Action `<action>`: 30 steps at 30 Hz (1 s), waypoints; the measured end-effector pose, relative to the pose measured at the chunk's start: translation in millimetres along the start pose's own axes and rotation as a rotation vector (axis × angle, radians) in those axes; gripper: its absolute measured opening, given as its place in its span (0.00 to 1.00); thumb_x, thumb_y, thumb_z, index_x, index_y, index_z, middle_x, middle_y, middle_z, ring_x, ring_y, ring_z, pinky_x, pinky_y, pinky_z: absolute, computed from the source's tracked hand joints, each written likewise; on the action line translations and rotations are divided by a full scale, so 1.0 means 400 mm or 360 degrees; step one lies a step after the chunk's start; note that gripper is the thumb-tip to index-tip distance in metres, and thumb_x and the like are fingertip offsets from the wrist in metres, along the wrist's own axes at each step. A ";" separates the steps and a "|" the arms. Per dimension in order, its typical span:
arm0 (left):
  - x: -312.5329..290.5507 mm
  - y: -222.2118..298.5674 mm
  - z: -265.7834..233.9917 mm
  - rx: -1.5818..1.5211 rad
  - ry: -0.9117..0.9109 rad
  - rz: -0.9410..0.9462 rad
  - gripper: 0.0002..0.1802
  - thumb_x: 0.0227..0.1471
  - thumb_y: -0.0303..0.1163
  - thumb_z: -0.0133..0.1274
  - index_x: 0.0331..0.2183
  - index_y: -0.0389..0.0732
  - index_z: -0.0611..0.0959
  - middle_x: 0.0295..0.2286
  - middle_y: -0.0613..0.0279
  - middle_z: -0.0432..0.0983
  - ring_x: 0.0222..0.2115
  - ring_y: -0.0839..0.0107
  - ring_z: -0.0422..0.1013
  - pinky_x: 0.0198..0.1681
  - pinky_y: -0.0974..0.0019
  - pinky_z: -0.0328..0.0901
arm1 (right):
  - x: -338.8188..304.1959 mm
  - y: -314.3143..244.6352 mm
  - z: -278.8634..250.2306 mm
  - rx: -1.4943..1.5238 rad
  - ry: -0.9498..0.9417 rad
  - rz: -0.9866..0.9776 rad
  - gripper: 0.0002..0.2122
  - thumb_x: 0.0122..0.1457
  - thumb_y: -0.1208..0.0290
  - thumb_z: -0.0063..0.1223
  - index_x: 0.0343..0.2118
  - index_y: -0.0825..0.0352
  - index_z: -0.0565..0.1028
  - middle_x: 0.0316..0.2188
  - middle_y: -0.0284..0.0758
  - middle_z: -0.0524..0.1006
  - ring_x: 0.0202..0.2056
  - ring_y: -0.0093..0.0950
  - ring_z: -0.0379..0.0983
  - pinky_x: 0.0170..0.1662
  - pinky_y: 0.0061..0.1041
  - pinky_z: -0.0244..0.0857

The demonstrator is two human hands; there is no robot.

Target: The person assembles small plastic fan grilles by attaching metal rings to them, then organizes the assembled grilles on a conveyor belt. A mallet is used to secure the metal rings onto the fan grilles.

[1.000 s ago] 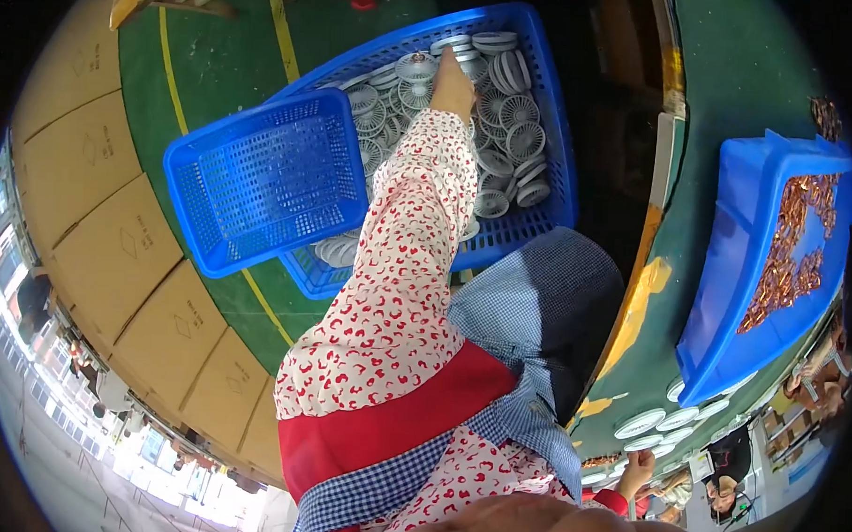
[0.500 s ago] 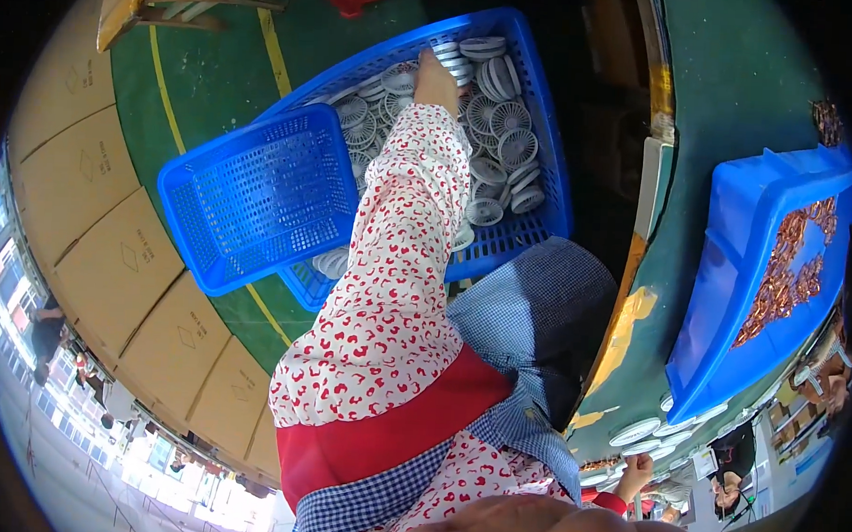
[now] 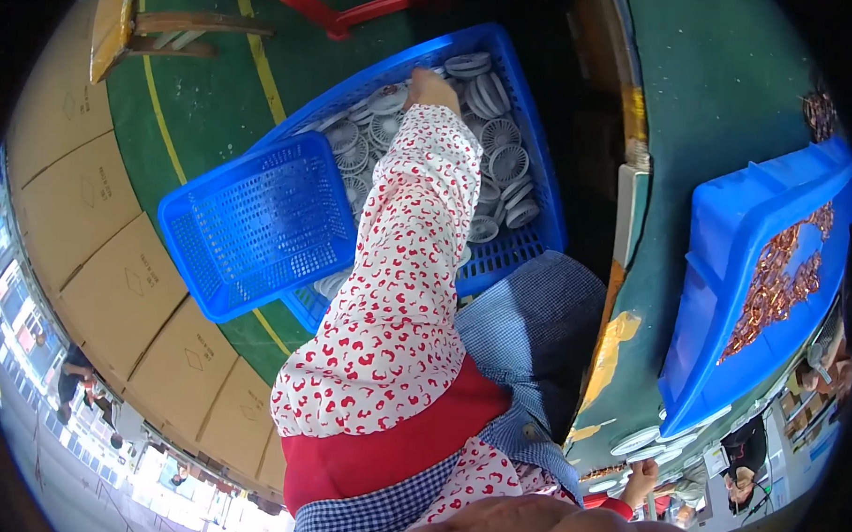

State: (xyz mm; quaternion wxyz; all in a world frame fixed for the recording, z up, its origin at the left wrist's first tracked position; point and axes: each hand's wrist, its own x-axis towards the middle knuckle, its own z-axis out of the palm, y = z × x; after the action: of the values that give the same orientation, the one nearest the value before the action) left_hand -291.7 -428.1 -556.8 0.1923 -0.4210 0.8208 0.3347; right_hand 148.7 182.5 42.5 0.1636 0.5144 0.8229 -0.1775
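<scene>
My left arm, in a white sleeve with red marks, reaches into a large blue plastic basket (image 3: 552,191). My left hand (image 3: 426,90) is low over the contents near the far rim, and its fingers are hidden. Around it lie many round white grilles with radial spokes, some loose and flat like the grille (image 3: 508,163), others standing on edge in stacks like the grille stack (image 3: 488,95). A smaller blue basket (image 3: 258,227), with nothing visible in it, rests over the large basket's left side. My right hand does not show.
Cardboard boxes (image 3: 130,274) line the left. On the right, a green table (image 3: 681,97) holds a blue bin (image 3: 726,276) of copper-coloured parts. Another person's hand (image 3: 640,484) shows near white discs. A wooden stool (image 3: 115,30) and a red stool (image 3: 336,14) stand beyond.
The view has shifted, so the baskets sit lower in the picture. The stack of grilles seen just right of my left hand no longer shows there. My arm stays inside the large basket.
</scene>
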 end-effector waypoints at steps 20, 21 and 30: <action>-0.525 -0.032 -0.400 -0.2377 -0.0978 0.0135 0.28 0.52 0.35 0.52 0.54 0.38 0.70 0.52 0.51 0.70 0.54 0.54 0.66 0.57 0.46 0.60 | -0.037 0.101 0.068 0.0034 0.0165 -0.0267 0.12 0.55 0.71 0.58 0.41 0.69 0.76 0.30 0.33 0.78 0.31 0.21 0.72 0.36 0.22 0.68; -0.603 -0.009 -0.519 -0.2250 -0.0903 0.0186 0.29 0.50 0.32 0.52 0.54 0.36 0.70 0.52 0.50 0.69 0.54 0.54 0.66 0.58 0.46 0.59 | -0.022 0.052 0.089 0.0133 0.0106 -0.0237 0.13 0.54 0.71 0.58 0.41 0.70 0.76 0.31 0.33 0.78 0.32 0.22 0.73 0.36 0.22 0.68; -1.351 0.280 -0.606 -0.0844 -0.2021 0.1292 0.49 0.31 0.36 0.69 0.56 0.34 0.66 0.48 0.54 0.69 0.48 0.63 0.69 0.53 0.59 0.64 | 0.003 0.057 0.158 0.0543 0.0382 -0.0628 0.15 0.48 0.75 0.63 0.40 0.71 0.78 0.30 0.36 0.78 0.30 0.23 0.74 0.35 0.23 0.70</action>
State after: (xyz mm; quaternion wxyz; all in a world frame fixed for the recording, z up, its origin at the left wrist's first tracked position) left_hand -82.8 -249.4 -20.2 0.3796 0.1502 0.5368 0.7383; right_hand 174.3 163.5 -16.8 -0.0617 0.3819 0.8787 -0.2796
